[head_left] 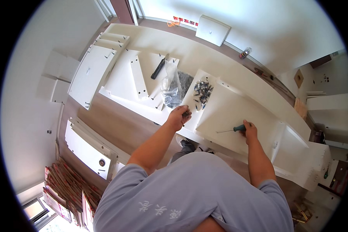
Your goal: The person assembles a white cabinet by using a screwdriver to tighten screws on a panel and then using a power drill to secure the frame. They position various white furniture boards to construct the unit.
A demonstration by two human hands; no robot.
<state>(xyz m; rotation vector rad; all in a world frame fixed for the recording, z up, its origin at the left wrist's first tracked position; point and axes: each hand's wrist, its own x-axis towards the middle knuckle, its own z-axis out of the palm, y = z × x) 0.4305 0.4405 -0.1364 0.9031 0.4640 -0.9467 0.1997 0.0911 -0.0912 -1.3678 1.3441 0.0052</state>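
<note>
My right hand [250, 132] is wrapped round the green handle of a screwdriver [239, 128]. Its thin shaft points left over a wide white panel [228, 110]. My left hand [178, 117] is closed, palm partly turned up, near the front edge of the panels. Something small and dark shows between its fingers, too small to name. Just beyond it, a pile of small dark and pale fittings [203, 91] lies on a narrow white board [190, 96]. A clear plastic bag [171, 87] sits left of that pile.
A black tool [159, 67] lies on white boards at the left, with several upright pegs. More white panels [92, 69] are stacked farther left and lower left [85, 149]. A white box-like panel [213, 30] stands by the far wall, a bottle [244, 53] beside it. Flattened cardboard [67, 183] leans lower left.
</note>
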